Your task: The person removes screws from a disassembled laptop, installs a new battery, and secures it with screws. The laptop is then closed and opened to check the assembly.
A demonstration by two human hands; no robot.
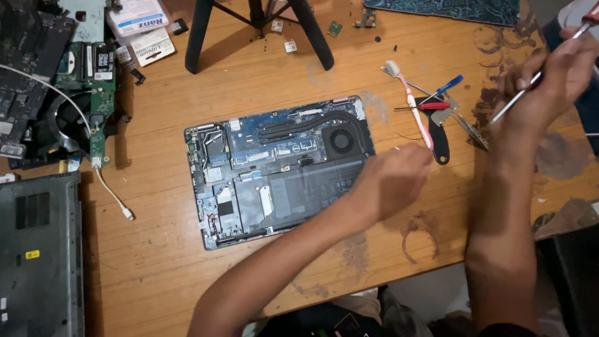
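An opened laptop point(281, 168) lies bottom-up in the middle of the wooden table point(156, 262), its fan, heat pipes and battery exposed. My left hand point(394, 181) hovers just past its right edge with fingers curled, close to the lower end of a pink and white toothbrush point(412, 106); whether it pinches anything is hidden. My right hand point(549, 75) is raised at the far right, gripping a long screwdriver point(518, 97) with a red handle, its tip pointing down toward metal tweezers point(474, 134).
A blue-handled and a red-handled screwdriver point(437, 105) and a black pry tool point(440, 148) lie beside the toothbrush. Black tripod legs point(199, 31) stand at the back. A green circuit board point(93, 93), white cable point(112, 193) and grey laptop cover point(37, 249) occupy the left.
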